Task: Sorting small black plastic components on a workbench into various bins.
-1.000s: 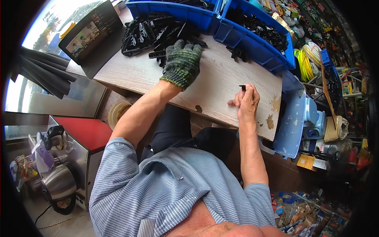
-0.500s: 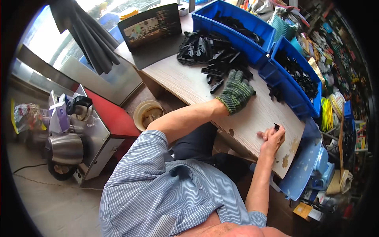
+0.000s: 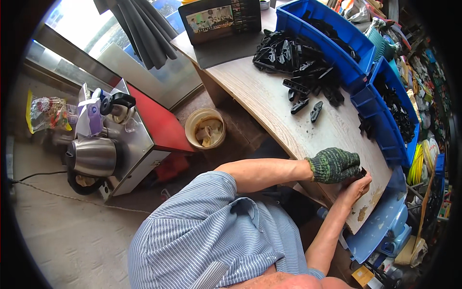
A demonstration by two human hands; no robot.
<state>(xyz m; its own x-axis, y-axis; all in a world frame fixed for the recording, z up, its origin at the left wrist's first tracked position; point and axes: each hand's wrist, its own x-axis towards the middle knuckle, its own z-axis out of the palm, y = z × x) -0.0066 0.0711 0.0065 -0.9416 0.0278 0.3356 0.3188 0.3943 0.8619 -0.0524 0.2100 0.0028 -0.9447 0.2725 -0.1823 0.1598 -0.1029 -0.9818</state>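
Note:
My left hand (image 3: pixel 336 165), in a green and black knitted glove, is closed, fingers curled, right against my right hand. What it holds, if anything, is hidden. My bare right hand (image 3: pixel 355 190) is closed on a small black plastic piece (image 3: pixel 363 172), whose dark edge shows between the two hands. Both hands are above the near right part of the pale wooden table (image 3: pixel 250 89). Farther off lies a heap of black clip-like plastic parts (image 3: pixel 288 54), and one loose black part (image 3: pixel 316 111) sits a little nearer than the heap.
Two blue bins (image 3: pixel 332 36) with black parts line the table's far right side. At the back stands a tablet (image 3: pixel 211 21) playing a video. On the left are a steel kettle (image 3: pixel 96 156), a red-sided cabinet (image 3: pixel 161 118) and a floor bucket (image 3: pixel 206 114). A blue plastic stool (image 3: pixel 373 231) is at right.
My gloved left hand has left the heap and come nearer and rightward to meet my right hand. One black part now lies apart from the heap. The whole view has shifted.

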